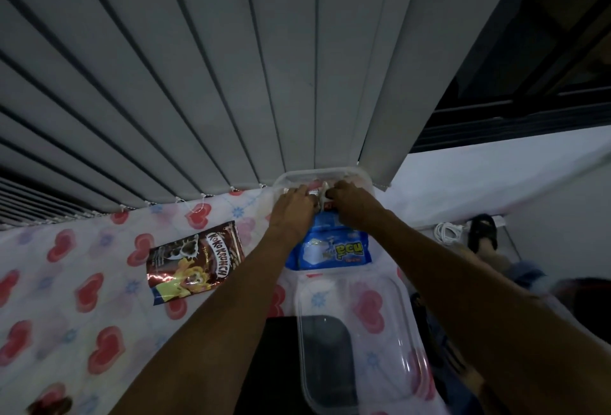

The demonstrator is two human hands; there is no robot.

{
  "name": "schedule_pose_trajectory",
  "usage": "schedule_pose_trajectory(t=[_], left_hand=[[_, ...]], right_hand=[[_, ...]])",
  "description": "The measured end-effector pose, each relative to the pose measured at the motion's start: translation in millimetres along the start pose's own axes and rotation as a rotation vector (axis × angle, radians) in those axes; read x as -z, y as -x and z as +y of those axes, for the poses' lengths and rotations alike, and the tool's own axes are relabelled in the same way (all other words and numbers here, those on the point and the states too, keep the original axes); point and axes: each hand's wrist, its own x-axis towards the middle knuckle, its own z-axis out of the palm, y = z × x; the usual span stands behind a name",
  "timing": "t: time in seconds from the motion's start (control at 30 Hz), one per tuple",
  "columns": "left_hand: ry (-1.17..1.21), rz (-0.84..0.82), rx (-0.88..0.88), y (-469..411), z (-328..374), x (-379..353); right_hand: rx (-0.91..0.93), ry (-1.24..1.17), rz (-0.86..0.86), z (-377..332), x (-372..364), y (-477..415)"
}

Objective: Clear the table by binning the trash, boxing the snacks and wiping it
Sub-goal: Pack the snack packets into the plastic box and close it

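A clear plastic box [288, 178] stands at the table's far edge, against the blinds. My left hand [292, 204] and my right hand [350, 200] meet over its opening, and both pinch a pale crinkled snack wrapper [322, 191] between them. A blue snack packet [327, 249] lies just below my hands, its top end hidden under them. The box's clear lid [390, 322] lies nearer to me, hanging over the table's edge. A brown Koko Krunch packet [195, 261] lies flat on the heart-patterned tablecloth [82, 282] to the left.
Grey vertical blinds [198, 84] hang right behind the box. A brown item [49, 404] shows at the bottom left corner. Off the table to the right are a foot in a black slipper [482, 233] and a white cable [446, 233].
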Motion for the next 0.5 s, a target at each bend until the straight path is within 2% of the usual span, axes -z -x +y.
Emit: schedule_pose_trajectory(t=[0.17, 0.27, 0.4, 0.5], left_hand=[[0.034, 0.024, -0.033, 14, -4, 14], [0.027, 0.095, -0.074, 25, -11, 31], [0.102, 0.183, -0.11, 47, -32, 60], [0.088, 0.18, -0.07, 70, -64, 76]], right_hand=[[-0.055, 0.02, 0.127, -18, 17, 17], [-0.044, 0.063, 0.212, -42, 33, 23], [-0.01, 0.068, 0.205, -90, 53, 25], [0.008, 0.046, 0.218, -136, 59, 22]])
